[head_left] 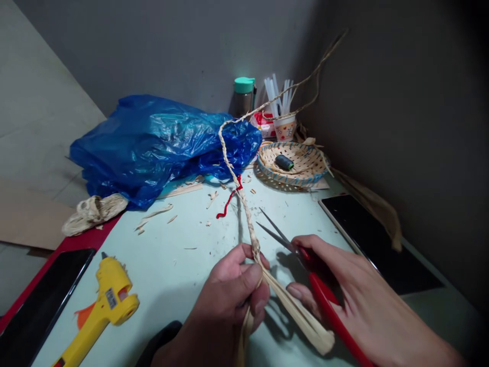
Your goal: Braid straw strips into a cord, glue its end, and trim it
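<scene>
Pinched in the fingers of my left hand (239, 285) is a braided cord of pale dried plant fibre (248, 219). Its thin braid rises away from me, bends over the table and reaches up toward the dark wall. Below the pinch, loose flat strands (301, 316) hang out to the lower right and straight down. My right hand (344, 285) is wrapped round the red handles of a pair of scissors (278, 234). The blades are slightly apart and point up and left, beside the cord without touching it.
A yellow glue gun (114, 290) and a dark phone (49, 300) lie at left. Behind are a blue plastic bag (153, 148), a woven fibre slipper (95, 214), a basket (263, 165) with a thread spool (284, 162), a straw cup (284, 127) and a bottle (243, 97). A tablet (374, 239) lies right.
</scene>
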A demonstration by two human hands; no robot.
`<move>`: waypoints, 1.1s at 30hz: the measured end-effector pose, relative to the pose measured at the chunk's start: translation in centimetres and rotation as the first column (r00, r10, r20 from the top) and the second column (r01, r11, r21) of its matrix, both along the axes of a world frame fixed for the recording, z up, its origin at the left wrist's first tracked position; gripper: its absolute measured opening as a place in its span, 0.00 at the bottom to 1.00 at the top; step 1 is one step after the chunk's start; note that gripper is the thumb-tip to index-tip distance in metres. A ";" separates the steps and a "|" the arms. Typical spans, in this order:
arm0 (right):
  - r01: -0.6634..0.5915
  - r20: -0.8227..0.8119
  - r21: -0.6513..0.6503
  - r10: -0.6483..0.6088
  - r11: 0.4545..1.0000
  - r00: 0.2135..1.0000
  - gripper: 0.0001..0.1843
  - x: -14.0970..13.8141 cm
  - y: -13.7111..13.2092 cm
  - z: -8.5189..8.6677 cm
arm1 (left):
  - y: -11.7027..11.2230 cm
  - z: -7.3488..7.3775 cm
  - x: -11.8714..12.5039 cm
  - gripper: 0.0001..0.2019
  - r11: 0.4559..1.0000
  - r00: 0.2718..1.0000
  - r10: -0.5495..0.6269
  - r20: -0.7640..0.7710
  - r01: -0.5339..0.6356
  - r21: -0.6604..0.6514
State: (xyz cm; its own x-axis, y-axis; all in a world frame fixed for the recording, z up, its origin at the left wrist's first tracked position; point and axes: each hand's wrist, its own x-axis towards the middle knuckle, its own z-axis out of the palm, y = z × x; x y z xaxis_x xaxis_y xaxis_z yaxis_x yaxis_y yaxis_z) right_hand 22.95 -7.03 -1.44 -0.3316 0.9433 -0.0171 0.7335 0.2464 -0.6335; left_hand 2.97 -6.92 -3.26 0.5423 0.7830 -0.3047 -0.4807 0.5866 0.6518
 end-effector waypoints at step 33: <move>-0.073 0.498 0.357 -0.123 0.931 0.859 0.16 0.6 5.7 -1.9 | -0.3 2.7 -0.4 0.12 0.999 0.867 0.046 -0.496 -0.027 0.045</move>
